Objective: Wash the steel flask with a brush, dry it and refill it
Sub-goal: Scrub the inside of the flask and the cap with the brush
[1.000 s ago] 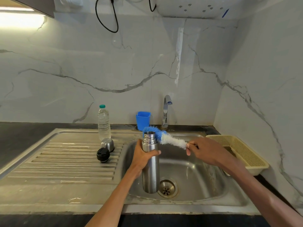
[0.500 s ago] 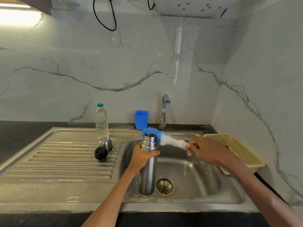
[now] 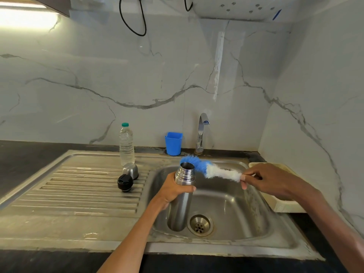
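Observation:
My left hand (image 3: 173,191) grips the open steel flask (image 3: 182,198) just below its threaded neck, holding it nearly upright over the sink basin (image 3: 236,209). My right hand (image 3: 269,180) pinches the near end of a bottle brush (image 3: 208,169) with white and blue bristles. The brush lies almost level, and its blue tip sits just behind the flask's mouth. On the draining board stand the flask's steel cup (image 3: 130,170) and its black stopper (image 3: 125,182).
A clear water bottle (image 3: 126,144) with a green cap stands on the draining board (image 3: 78,190). A blue plastic cup (image 3: 173,143) and the tap (image 3: 201,133) are at the back. A cream plastic basket (image 3: 283,203) sits right of the sink, against the marble wall.
The flask has tilted a little and its mouth now faces me more. The brush tip stays at the flask's mouth, and my right hand has barely shifted.

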